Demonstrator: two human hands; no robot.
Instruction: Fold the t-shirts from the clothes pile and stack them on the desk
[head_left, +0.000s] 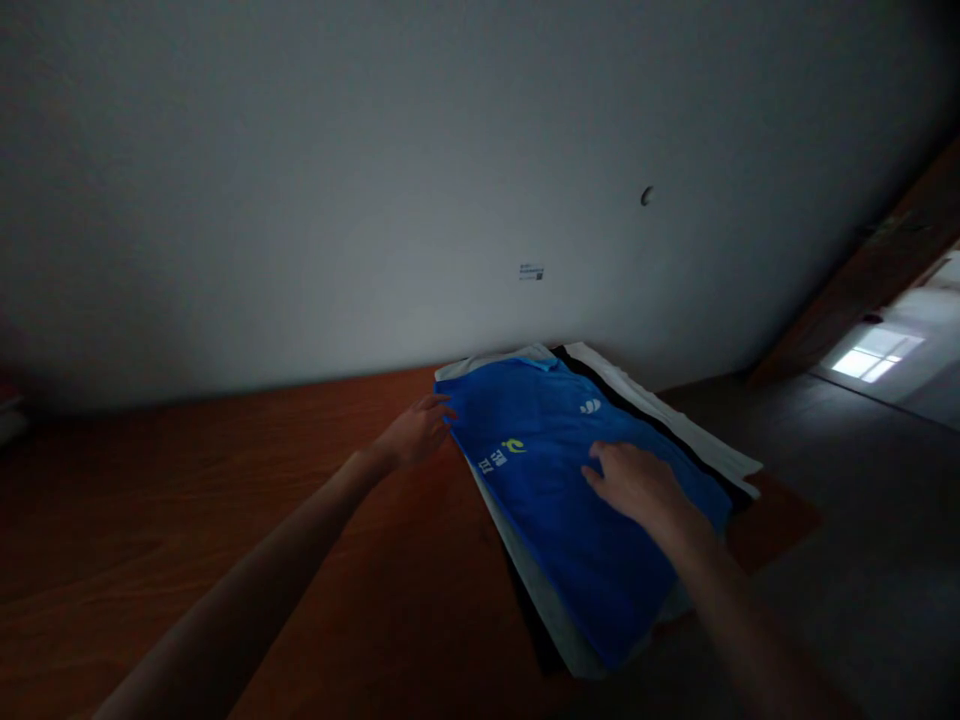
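A blue shirt (pixel 547 490) with white and yellow-green prints lies flat on top of a stack of garments. Grey cloth (pixel 536 580), black cloth (pixel 630 402) and white cloth (pixel 675 425) stick out from under it. At the shirt's upper left edge is my left hand (pixel 420 430), its fingers stretched out by the fabric; whether they touch it is hard to tell. My right hand (pixel 630 480) is over the middle of the shirt with fingers apart and slightly curled, holding nothing.
The garments lie on a brown wooden table (pixel 262 500) that runs against a grey wall (pixel 337 200). A small label (pixel 531 271) and a round hole (pixel 646 196) are on the wall. To the right are the floor (pixel 862 500) and a wooden door (pixel 862 270).
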